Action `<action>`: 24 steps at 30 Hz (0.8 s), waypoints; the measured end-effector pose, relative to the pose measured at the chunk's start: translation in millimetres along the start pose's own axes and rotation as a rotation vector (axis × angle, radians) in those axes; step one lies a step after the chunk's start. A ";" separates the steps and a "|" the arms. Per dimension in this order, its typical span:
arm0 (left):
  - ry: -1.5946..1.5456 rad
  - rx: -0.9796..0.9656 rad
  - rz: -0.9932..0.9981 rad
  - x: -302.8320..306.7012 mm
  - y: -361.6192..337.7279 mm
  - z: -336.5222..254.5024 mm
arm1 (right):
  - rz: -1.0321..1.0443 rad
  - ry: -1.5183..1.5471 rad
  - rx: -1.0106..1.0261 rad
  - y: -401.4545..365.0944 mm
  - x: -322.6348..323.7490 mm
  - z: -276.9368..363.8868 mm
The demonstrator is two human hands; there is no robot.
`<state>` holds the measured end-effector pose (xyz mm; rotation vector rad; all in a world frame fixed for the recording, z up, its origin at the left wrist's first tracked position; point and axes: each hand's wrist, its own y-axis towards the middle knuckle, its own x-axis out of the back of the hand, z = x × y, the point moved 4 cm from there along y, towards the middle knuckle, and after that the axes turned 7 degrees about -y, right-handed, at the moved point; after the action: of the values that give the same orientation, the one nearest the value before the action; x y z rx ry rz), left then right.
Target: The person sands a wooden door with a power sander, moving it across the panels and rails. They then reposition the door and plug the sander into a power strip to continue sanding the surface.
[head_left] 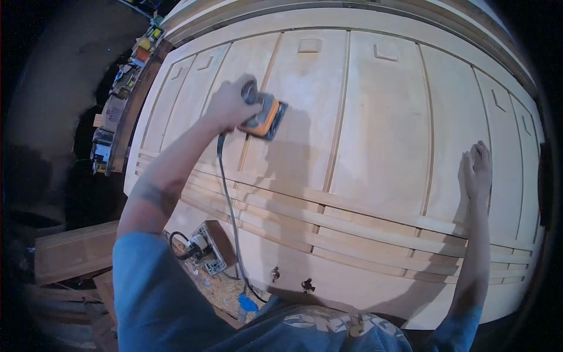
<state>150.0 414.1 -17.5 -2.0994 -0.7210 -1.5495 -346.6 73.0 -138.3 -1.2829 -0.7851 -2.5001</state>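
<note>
Grips in the left hand (234,107), with fingers wrapped close about the body, an orange-and-dark-grey power sander with a flat dark base (270,114). Holds this tool over the left half of a large, pale wooden panel with long grooved divisions (387,123), above the lengthwise slats. Cannot tell from this angle how flush against the panel. Rests the right hand (481,167) near the panel's right end, beside a long groove, fingers close together and slightly bent. Cannot tell the full curl of that grip; can see nothing held in it.

Trails a thin grey power cord (227,190) from the sander down across the panel towards the near edge. Shows, along the panel's lower part, several long, narrow, pale wooden slats (363,223), and near the far edge a small, raised, squarish wooden block (309,46). Includes, at the panel's near edge, a small dark metal fitting (308,286), and just beyond the near left edge, a box-shaped socket unit with plugs and cables (210,249) and a bright blue object (248,303). Reveals, left of the panel, a dark wooden ledge (135,105) crowded with small, colourful items.
</note>
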 end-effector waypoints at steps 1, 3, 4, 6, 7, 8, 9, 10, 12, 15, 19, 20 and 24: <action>-0.033 0.009 0.021 1.5 -21.4 -2.8 | -0.005 -0.034 0.006 -0.1 1.0 2.9; -0.036 -0.058 0.012 1.4 -55.1 -6.4 | -0.019 -0.109 0.014 -0.8 4.1 7.3; -0.045 -0.063 0.031 1.0 -65.1 -10.5 | -0.029 -0.082 0.007 -0.4 3.6 5.8; -0.066 -0.068 0.074 1.1 -76.8 -20.7 | -0.041 -0.029 -0.004 -0.5 0.9 4.1; -0.062 -0.074 0.072 0.2 -73.5 -26.4 | -0.042 -0.054 0.003 -0.9 0.9 5.6; -0.052 -0.096 0.048 -2.1 -63.8 -30.9 | -0.043 -0.080 0.008 -1.2 1.6 7.5; -0.044 -0.115 0.026 -4.8 -49.7 -34.4 | -0.039 -0.105 0.014 -2.1 2.4 9.4; -0.039 -0.129 0.000 -7.6 -35.5 -37.1 | -0.020 -0.123 0.013 -2.0 1.8 7.0; 0.022 -0.111 -0.055 -10.3 6.1 -41.8 | 0.012 -0.159 0.021 0.4 1.7 3.3; -0.007 -0.118 -0.062 -14.2 71.5 -31.5 | 0.049 -0.103 -0.003 -1.3 3.7 5.6; -0.007 -0.057 -0.065 -3.7 80.1 -17.4 | -0.017 0.051 -0.016 1.2 0.9 0.1; -0.007 -0.043 -0.055 -1.2 73.1 -11.3 | -0.013 0.015 -0.002 1.4 1.3 -1.8; -0.026 -0.044 0.008 3.1 5.1 11.4 | -0.022 0.008 0.013 0.3 -3.7 -11.0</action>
<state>162.3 417.7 -18.0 -2.1552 -0.6932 -1.5497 -351.8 66.5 -146.4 -1.2657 -0.8165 -2.5121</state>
